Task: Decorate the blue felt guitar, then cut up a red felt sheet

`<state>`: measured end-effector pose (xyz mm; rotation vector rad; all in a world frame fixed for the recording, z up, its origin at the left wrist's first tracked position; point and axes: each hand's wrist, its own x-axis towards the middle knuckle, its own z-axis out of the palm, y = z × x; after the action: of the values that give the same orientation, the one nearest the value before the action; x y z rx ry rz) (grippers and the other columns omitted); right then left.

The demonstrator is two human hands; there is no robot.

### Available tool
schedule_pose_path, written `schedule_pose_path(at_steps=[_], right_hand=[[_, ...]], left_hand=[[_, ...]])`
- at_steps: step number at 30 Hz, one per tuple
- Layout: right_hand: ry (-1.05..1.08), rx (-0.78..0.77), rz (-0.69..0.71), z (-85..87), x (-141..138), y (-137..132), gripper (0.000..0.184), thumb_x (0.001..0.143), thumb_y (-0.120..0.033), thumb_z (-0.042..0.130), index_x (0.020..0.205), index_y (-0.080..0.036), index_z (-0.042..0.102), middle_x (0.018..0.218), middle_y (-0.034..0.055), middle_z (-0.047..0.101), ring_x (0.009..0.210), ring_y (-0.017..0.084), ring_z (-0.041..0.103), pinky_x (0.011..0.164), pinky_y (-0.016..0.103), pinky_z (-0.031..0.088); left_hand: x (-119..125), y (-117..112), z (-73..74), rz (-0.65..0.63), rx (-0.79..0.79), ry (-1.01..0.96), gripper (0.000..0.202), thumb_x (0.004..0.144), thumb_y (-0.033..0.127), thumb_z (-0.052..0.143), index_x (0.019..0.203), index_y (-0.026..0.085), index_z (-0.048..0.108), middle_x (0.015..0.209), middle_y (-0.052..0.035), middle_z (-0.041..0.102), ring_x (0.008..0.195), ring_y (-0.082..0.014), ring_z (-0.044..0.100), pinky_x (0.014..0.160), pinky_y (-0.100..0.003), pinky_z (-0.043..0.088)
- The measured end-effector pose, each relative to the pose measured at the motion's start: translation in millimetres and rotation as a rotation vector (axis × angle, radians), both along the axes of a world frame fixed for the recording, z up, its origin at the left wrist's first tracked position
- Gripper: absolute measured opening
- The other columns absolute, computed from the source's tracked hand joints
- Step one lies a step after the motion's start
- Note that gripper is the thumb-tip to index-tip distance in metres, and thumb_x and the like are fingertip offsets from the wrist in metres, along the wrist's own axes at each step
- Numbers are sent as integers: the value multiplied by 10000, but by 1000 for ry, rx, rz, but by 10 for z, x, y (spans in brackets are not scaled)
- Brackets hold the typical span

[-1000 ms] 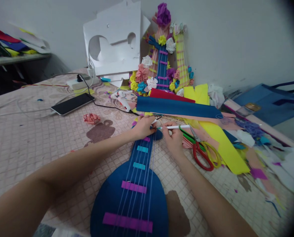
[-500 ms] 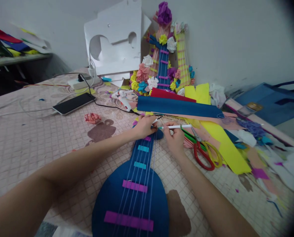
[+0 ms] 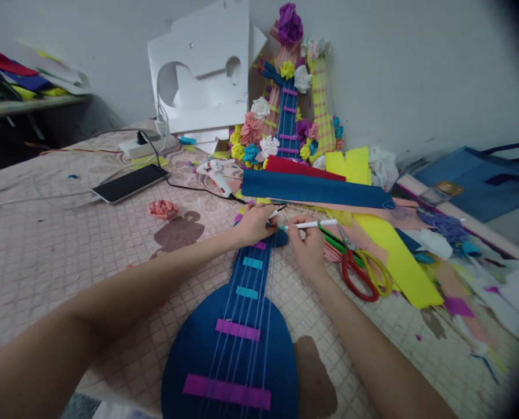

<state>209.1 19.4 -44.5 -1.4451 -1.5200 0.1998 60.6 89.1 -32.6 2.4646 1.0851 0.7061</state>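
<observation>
Hardly anything is changing, so work is staying at the top of the guitar (image 3: 198, 343), which is lying on the worktop (image 3: 111, 233); the right hand (image 3: 307, 240) is pinching a pen (image 3: 324, 223); I can't tell if the left hand (image 3: 256, 224) is gripping

Matt, smooth, paper-like toy guitar (image 3: 228, 362)

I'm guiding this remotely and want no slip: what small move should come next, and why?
Perhaps ease the white stick in the right hand toward the far end of the blue guitar, left hand steady: the stick's tip points there, and the left hand covers part of that end.
</observation>
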Motion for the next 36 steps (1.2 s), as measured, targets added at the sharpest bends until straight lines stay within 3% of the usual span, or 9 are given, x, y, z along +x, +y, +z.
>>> schedule_pose_path(at_steps=[36], right_hand=[[8,-3,-11,23,1,2,128,822,-303,501,773,-206,568,670,-11,592,624,150,526,610,275,384]], left_hand=[[-6,-13,13,-14,-2,-13,117,719,139,605,738,174,496,854,-21,670,915,-215,589,857,-366,361]])
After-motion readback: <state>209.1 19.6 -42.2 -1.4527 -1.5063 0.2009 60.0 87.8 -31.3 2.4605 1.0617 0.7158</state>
